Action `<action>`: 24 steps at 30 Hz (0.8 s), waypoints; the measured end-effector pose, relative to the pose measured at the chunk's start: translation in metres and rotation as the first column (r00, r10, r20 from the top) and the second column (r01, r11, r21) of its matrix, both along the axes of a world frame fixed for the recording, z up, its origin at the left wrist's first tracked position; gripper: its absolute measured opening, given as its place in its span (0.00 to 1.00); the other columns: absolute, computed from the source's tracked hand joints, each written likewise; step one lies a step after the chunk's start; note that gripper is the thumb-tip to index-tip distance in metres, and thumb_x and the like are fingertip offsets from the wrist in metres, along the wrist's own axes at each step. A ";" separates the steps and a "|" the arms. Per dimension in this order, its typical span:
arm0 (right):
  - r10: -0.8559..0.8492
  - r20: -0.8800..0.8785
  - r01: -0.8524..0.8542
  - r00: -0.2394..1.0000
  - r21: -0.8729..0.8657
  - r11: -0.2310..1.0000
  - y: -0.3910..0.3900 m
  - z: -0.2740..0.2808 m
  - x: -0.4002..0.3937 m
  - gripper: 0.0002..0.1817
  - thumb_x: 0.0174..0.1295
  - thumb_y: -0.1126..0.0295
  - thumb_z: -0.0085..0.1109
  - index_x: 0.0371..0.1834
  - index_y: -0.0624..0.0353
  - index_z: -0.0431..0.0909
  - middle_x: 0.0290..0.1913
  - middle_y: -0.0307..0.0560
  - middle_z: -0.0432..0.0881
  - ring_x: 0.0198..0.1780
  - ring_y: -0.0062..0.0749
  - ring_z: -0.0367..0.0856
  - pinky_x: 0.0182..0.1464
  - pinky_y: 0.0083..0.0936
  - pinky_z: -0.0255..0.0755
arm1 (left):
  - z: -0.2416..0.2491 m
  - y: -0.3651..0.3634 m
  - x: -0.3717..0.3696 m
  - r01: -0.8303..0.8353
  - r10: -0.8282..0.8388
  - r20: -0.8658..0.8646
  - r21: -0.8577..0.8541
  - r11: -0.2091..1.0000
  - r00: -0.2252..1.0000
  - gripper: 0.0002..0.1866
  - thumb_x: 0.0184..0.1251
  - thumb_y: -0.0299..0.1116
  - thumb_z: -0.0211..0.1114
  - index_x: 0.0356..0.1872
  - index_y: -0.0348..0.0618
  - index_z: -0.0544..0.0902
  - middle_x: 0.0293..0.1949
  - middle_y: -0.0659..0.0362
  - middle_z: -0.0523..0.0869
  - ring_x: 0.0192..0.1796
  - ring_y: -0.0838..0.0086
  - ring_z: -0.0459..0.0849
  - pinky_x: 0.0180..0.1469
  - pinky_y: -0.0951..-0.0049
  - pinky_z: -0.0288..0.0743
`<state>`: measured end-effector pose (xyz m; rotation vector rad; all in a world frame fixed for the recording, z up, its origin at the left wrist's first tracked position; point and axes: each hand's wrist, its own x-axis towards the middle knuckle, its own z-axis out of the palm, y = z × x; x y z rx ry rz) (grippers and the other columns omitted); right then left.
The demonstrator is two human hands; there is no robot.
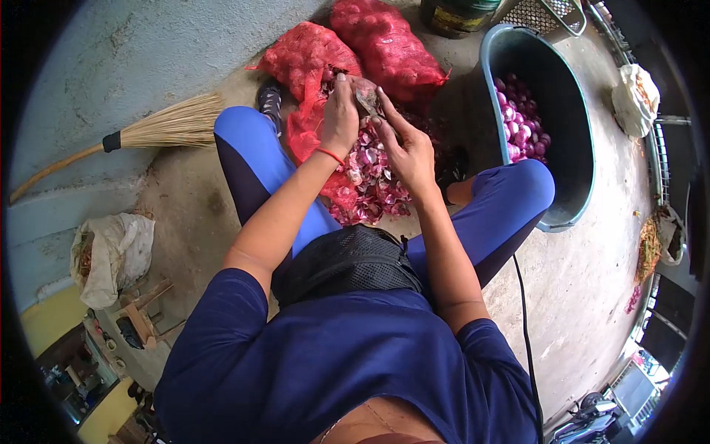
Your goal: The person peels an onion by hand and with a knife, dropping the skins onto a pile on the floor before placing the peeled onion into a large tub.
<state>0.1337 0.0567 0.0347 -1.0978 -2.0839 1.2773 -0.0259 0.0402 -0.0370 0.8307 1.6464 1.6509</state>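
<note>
No writing or brand is showing clearly anywhere; the dark tub (457, 16) at the top edge has a yellow label, but its words are too small to read.

At the far left, a straw broom (159, 127) is lying on the concrete floor (584, 288) along the grey wall. Below it, a white sack (115, 255) is slumping near some wooden bits.

In the middle, a person in blue trousers is sitting with knees wide apart. The left hand (339, 117), wearing a red string on the wrist, is curling its fingers around a small onion (364, 92). The right hand (409, 148) is touching the same onion from the other side, fingertips pinching at it. The onion is being held up between both hands, just above a pile of purple peels (370, 181) on the floor between the legs.

Behind the hands, two red net bags (355, 44) are leaning close together.

To the right, a blue-grey tub (566, 148) is holding peeled purple onions (521, 126). Its rim is sitting just beside the right knee. Past the tub, the floor is lying bare down to the lower right edge.
</note>
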 end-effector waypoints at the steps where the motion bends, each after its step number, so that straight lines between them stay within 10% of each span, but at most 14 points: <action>1: 0.002 -0.026 -0.002 1.000 0.007 1.000 0.001 -0.002 -0.001 0.28 0.68 0.58 0.58 0.72 0.34 0.69 0.56 0.52 0.84 0.58 0.38 0.83 0.58 0.29 0.73 | 0.007 -0.001 0.001 0.020 -0.021 0.062 0.017 1.000 0.998 0.29 0.81 0.50 0.34 0.49 0.32 0.75 0.43 0.43 0.83 0.47 0.57 0.84 0.52 0.62 0.75; 10: 0.005 -0.035 -0.006 0.999 -0.032 0.999 0.002 -0.003 0.000 0.25 0.70 0.59 0.56 0.71 0.38 0.71 0.61 0.49 0.81 0.63 0.35 0.80 0.62 0.28 0.70 | 0.025 0.001 0.009 -0.041 0.039 0.155 0.009 0.999 0.987 0.27 0.80 0.49 0.35 0.46 0.37 0.77 0.38 0.53 0.83 0.39 0.68 0.82 0.45 0.66 0.76; 13: -0.010 -0.056 0.013 0.998 0.040 0.999 0.003 -0.004 0.001 0.25 0.68 0.54 0.55 0.70 0.28 0.70 0.45 0.51 0.87 0.45 0.48 0.86 0.47 0.36 0.76 | 0.021 0.001 0.006 -0.018 0.020 0.069 -0.026 0.999 0.997 0.27 0.80 0.49 0.34 0.45 0.37 0.77 0.37 0.54 0.83 0.39 0.70 0.82 0.46 0.67 0.76; 24: -0.034 -0.088 0.034 0.996 0.004 0.999 0.004 -0.012 0.002 0.24 0.69 0.56 0.56 0.69 0.30 0.72 0.51 0.48 0.86 0.54 0.47 0.84 0.54 0.33 0.75 | 0.032 -0.001 0.018 -0.088 0.090 0.147 -0.023 0.996 0.985 0.26 0.80 0.47 0.34 0.42 0.38 0.77 0.37 0.53 0.83 0.41 0.67 0.82 0.48 0.65 0.75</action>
